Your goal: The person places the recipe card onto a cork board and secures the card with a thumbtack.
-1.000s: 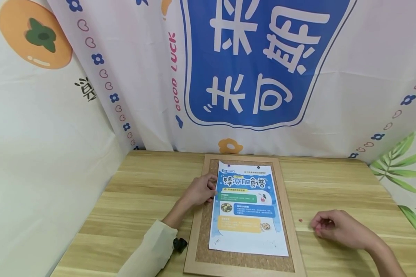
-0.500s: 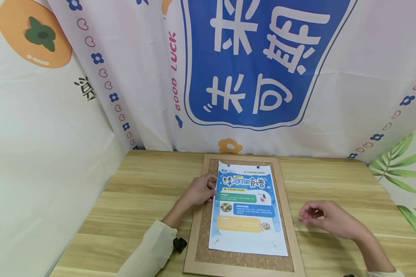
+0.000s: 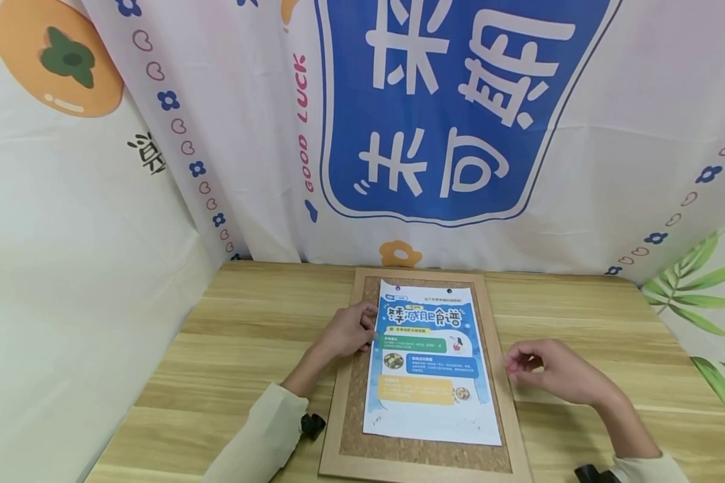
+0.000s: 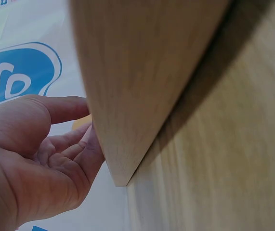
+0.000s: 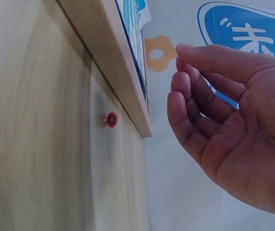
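Nearest: light sleeves (image 3: 256, 436), small black devices (image 3: 312, 425) by the cuffs, forearms coming in from both sides, plus the lower end of a wood-framed cork board (image 3: 435, 453) lying flat on the desk (image 3: 193, 376). On the cork, roughly centred: printed blue-and-white paper (image 3: 431, 365), no pin visible along its bottom edge. Right hand (image 3: 556, 372) hovers just right of the frame, fingers curled, tips gathered toward the thumb; nothing shows between them, can't tell if something tiny is pinched. Right wrist view has a red pin (image 5: 111, 120) on the desk just beside the frame, probably put there for easy reach. Left hand (image 3: 347, 331) is at the opposite long side, forearm slanting up from lower left, fingers bent in at the paper's left edge, thumb by the frame; reads as steadying, so sheet and board don't slide, but pinching vs. just resting is unclear. Farther up, a purple pin (image 3: 397, 288) and a dark pin (image 3: 450, 290) sit near the paper's top corners, presumably to fix that end. Past the desk's back edge: printed backdrop (image 3: 266, 168), blue panel, orange flower low down.
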Demonstrator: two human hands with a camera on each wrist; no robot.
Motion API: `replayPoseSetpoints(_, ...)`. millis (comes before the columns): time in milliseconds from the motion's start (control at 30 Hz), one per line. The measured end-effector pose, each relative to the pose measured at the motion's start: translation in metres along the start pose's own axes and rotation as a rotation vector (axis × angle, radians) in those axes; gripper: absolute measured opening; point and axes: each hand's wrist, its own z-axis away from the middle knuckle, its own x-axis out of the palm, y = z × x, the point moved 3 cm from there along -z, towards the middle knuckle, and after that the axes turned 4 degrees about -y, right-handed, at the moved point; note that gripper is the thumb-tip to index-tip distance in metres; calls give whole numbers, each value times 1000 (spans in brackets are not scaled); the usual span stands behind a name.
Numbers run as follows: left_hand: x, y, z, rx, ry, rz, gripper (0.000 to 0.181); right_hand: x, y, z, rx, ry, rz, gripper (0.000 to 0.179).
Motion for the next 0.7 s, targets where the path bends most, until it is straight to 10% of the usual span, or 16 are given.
replayPoseSetpoints(700, 1, -1, -2, -1, -5, -13, 45, 22, -23, -32, -6, -58, -68, 6)
